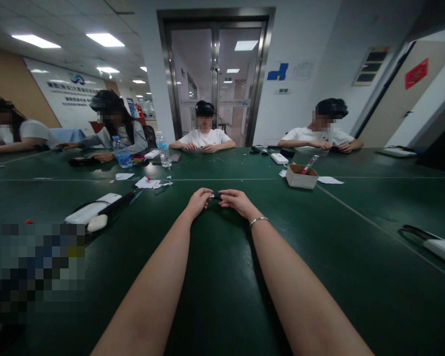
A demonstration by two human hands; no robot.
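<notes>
Between my two hands, just above the green table (222, 257), is a small black piece with a silver end, shaped like a USB stick (216, 196). The fingertips of my left hand (199, 202) pinch its silver end. My right hand (238, 201), below a silver bracelet (258, 221) on the wrist, grips the black end with thumb and fingers. Fingers cover parts of the stick, so its fine details cannot be made out.
A cardboard box (301, 179) with a pen in it stands ahead to the right. White paper scraps (148, 183) and two water bottles (122, 152) are ahead left. A white device (92, 210) with a black cable lies left. Several people sit across the table.
</notes>
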